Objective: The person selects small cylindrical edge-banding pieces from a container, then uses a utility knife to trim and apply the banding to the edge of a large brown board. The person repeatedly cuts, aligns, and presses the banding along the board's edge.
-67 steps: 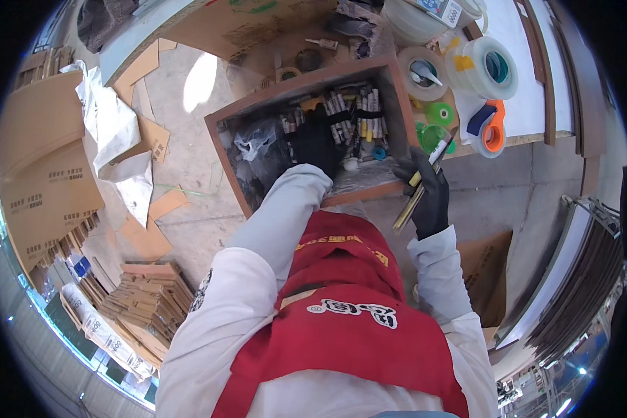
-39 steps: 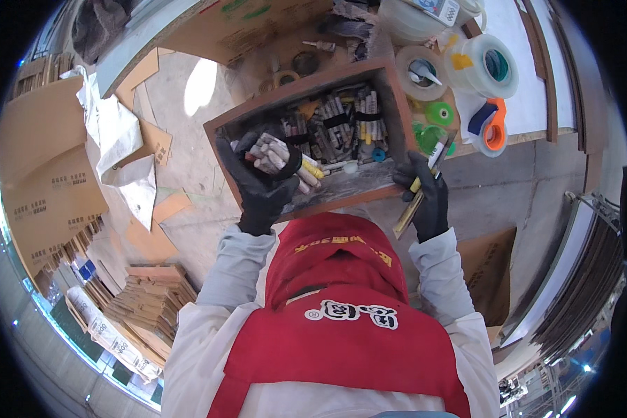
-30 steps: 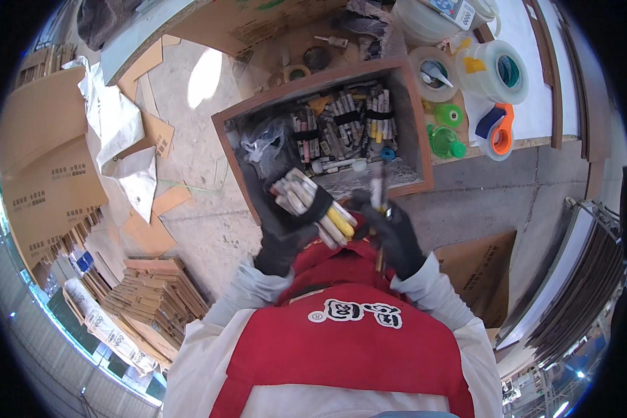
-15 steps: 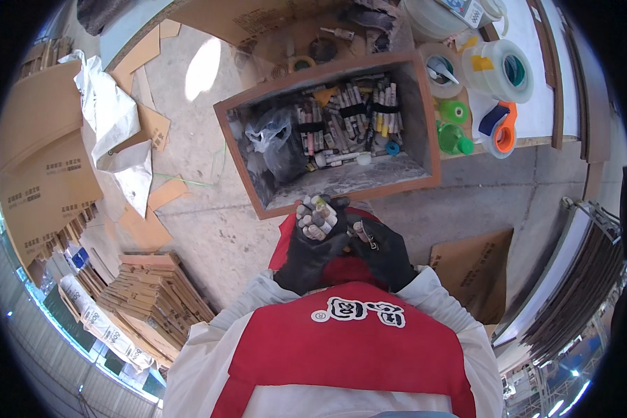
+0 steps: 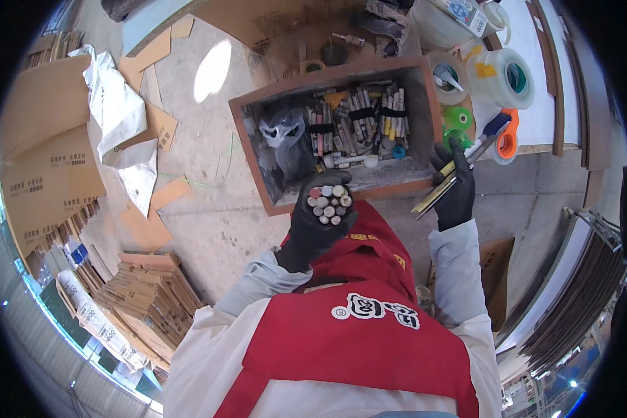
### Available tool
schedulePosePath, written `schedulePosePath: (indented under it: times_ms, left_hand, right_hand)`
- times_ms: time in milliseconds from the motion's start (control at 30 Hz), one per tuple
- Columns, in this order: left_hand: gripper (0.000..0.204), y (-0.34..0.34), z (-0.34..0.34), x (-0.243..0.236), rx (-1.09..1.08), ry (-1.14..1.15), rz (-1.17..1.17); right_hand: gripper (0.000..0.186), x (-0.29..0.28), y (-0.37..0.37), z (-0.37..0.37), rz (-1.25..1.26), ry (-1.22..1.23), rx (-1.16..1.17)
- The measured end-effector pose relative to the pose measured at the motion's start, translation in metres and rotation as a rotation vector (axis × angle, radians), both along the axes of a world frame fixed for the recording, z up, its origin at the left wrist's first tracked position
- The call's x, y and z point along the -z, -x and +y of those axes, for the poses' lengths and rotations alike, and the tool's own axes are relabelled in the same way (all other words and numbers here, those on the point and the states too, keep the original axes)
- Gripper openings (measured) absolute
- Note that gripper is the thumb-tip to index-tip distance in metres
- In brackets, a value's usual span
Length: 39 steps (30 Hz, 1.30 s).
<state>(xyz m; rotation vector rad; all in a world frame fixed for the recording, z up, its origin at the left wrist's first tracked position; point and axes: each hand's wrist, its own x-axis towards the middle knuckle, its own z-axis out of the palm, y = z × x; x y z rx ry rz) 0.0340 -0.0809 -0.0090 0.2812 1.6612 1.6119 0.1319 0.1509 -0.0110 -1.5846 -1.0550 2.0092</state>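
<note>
The left hand's [image 5: 308,233] grip wraps a stick bundle [image 5: 329,203]; the right hand [image 5: 458,194], pinching slim tools [image 5: 435,194], overlaps an open box's [image 5: 435,104] near corner. Tape rolls [image 5: 483,85] sit rightward.

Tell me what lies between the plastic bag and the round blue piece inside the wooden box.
In the head view, a black-banded bundle of sticks lies beside the plastic bag, then loose sticks before the round blue piece.

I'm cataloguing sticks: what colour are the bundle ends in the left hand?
Bundle ends are mostly greyish, one reddish; the head view shows them best.
</note>
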Motion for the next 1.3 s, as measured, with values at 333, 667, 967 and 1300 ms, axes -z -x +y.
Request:
schedulePosePath:
  times_ms: [333, 667, 967, 1300]
  left_hand:
    - [0.048, 0.026, -0.003, 0.015, -0.149, -0.444, -0.720]
    - [0.052, 0.056, 0.039, 0.101, 0.041, -0.019, 0.002]
    - [0.076, 0.060, 0.109, 0.081, 0.069, 0.444, 0.823]
    - [0.050, 0.015, 0.193, 0.149, 0.453, 0.671, 1.060]
  right_hand:
    - [0.042, 0.010, 0.007, -0.009, -0.161, -0.109, -0.008]
    - [0.039, 0.012, 0.014, -0.011, -0.236, -0.141, 0.088]
    - [0.036, 0.005, 0.013, -0.009, -0.179, -0.103, 0.112]
    - [0.038, 0.006, 0.009, -0.012, -0.178, -0.092, 0.031]
